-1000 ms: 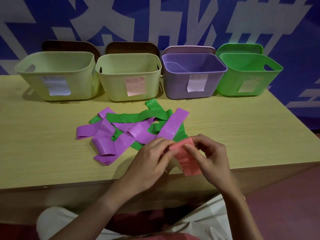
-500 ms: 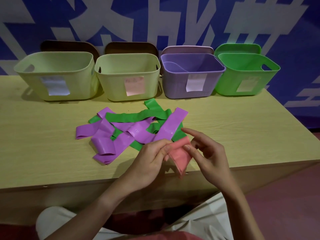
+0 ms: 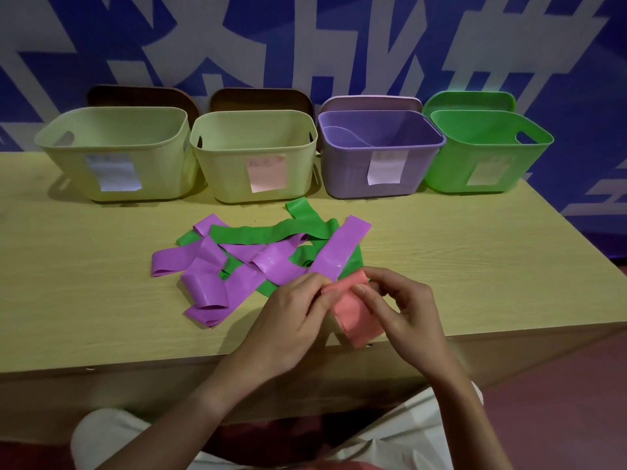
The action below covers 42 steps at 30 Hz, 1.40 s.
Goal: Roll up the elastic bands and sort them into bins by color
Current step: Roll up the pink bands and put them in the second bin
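Pink elastic band point(image 3: 356, 313) sits at the near table edge, gripped from both sides. Left hand point(image 3: 288, 320) pinches its left end with curled fingers; right hand point(image 3: 400, 307) pinches the top right, thumb on the band's face. Upper end looks partly rolled between the fingertips, lower end hangs flat past the table point(image 3: 84, 300) edge.

Just behind the hands: loose pile of bands, unrolled. Purple bands point(image 3: 210, 286) mostly on the left and centre, one long purple strip point(image 3: 342, 249) angled up to the right. Green bands point(image 3: 258, 234) are tangled over and under the purple ones. The pile's near edge is just beside the pink band; can't tell if touching.

Far edge, four open bins in a row, each with a paper label on the front:
- leftmost pale yellow-green bin point(image 3: 115, 157), white label, nothing visible inside
- second pale yellow-green bin point(image 3: 254, 157), pink label, nothing visible inside
- purple bin point(image 3: 380, 157), white label, purple shape inside at the left, can't tell what
- green bin point(image 3: 488, 154), pale label, floor hidden

A lid stands behind each bin: brown point(image 3: 142, 96), brown point(image 3: 261, 98), lilac point(image 3: 371, 103), green point(image 3: 468, 100).
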Each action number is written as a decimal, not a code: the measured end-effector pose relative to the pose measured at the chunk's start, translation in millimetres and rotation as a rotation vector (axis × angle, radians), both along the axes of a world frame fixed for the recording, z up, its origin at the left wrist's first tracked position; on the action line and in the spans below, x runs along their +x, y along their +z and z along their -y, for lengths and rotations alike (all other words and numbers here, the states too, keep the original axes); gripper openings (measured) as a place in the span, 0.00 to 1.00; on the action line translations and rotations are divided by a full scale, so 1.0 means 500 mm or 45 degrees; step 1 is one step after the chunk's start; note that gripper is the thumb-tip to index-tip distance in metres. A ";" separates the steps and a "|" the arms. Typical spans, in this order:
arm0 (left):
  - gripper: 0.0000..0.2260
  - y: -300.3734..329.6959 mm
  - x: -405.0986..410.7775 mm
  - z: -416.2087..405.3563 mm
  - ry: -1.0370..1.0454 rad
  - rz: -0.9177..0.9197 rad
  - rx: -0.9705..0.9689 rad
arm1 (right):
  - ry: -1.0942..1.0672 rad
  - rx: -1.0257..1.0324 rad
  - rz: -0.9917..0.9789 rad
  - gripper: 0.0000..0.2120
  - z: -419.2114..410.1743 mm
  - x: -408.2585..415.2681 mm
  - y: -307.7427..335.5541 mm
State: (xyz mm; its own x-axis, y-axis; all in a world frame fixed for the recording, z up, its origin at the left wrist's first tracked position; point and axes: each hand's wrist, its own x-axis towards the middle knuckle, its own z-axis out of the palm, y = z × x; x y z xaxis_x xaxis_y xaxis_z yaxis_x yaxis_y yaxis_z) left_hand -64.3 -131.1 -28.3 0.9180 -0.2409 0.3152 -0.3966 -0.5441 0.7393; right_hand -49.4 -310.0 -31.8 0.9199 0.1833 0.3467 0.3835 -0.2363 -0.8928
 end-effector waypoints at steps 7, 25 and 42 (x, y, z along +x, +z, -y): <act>0.12 0.007 -0.003 0.005 0.054 -0.031 -0.161 | 0.123 0.186 -0.092 0.15 -0.008 -0.004 0.002; 0.25 0.007 -0.001 0.002 -0.031 -0.209 -0.231 | 0.062 0.091 -0.085 0.08 -0.002 0.001 0.008; 0.14 0.026 -0.009 0.018 -0.037 -0.462 -0.810 | 0.164 0.157 -0.055 0.16 -0.001 -0.001 0.012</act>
